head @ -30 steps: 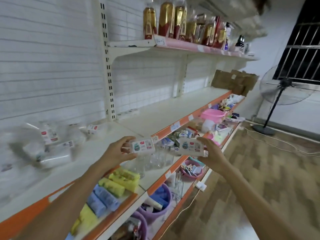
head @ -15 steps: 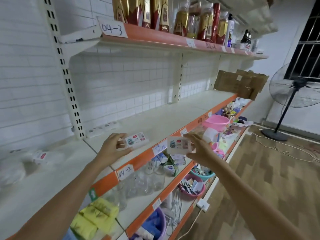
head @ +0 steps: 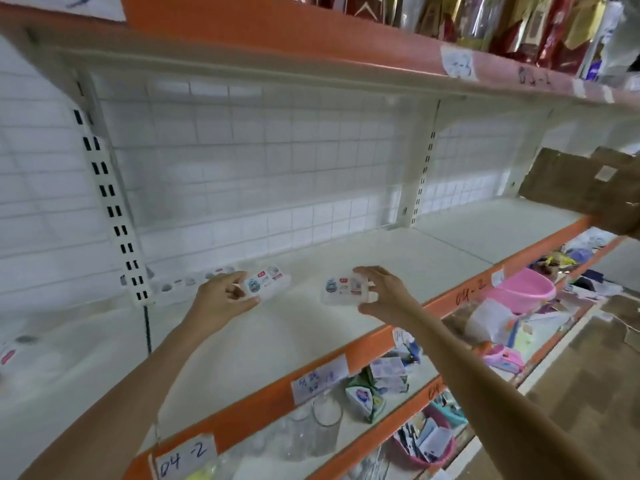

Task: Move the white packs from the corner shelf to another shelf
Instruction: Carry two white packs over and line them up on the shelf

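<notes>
My left hand (head: pixel 221 299) grips a white pack (head: pixel 266 284) with a blue and red label, held low over the white shelf (head: pixel 381 251). My right hand (head: pixel 384 294) grips a second white pack (head: pixel 343 289) a little to the right, also just above the shelf surface. A row of similar white packs (head: pixel 194 280) lies along the back wall behind my left hand. More white packs (head: pixel 14 351) show blurred on the corner shelf at the far left.
An upright slotted post (head: pixel 110 209) divides the corner shelf from this one. Flattened cardboard (head: pixel 585 188) lies at the far right of the shelf. Bottles (head: pixel 485 22) stand on the shelf above. Below are glass cups (head: pixel 311 431), a pink basin (head: pixel 523 292) and small goods.
Both hands have carried their packs from the shelf's front edge inward and down over the shelf surface. The view has swung right and closer to the shelf.
</notes>
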A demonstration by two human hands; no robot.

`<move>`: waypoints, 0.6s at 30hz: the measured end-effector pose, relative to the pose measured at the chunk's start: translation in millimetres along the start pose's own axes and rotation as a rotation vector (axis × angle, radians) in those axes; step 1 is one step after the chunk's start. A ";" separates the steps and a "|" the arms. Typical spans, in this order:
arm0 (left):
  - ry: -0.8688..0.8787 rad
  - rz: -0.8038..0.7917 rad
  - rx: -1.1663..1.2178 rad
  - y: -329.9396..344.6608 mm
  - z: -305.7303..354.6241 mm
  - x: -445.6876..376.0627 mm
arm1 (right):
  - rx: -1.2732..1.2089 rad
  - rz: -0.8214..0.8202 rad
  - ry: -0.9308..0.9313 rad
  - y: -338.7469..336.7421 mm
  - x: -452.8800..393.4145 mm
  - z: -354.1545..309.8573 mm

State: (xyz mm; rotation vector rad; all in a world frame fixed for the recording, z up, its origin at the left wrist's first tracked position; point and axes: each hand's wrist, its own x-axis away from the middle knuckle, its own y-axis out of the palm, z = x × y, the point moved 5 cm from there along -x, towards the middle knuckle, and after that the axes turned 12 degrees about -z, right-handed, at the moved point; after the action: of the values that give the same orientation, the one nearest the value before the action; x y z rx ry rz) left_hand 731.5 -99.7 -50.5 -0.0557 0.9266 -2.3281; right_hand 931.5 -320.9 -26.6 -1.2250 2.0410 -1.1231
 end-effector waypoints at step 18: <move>-0.361 -0.007 -0.289 6.9 -23.5 -92.3 | -0.148 -0.334 -0.322 15.5 -224.8 41.7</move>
State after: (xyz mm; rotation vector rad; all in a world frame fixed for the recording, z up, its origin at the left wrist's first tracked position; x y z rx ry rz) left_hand 803.4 -37.1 -55.8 -0.5783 1.0624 -2.0773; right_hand 1060.6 -134.6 -60.5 -1.7454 1.7413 -0.8537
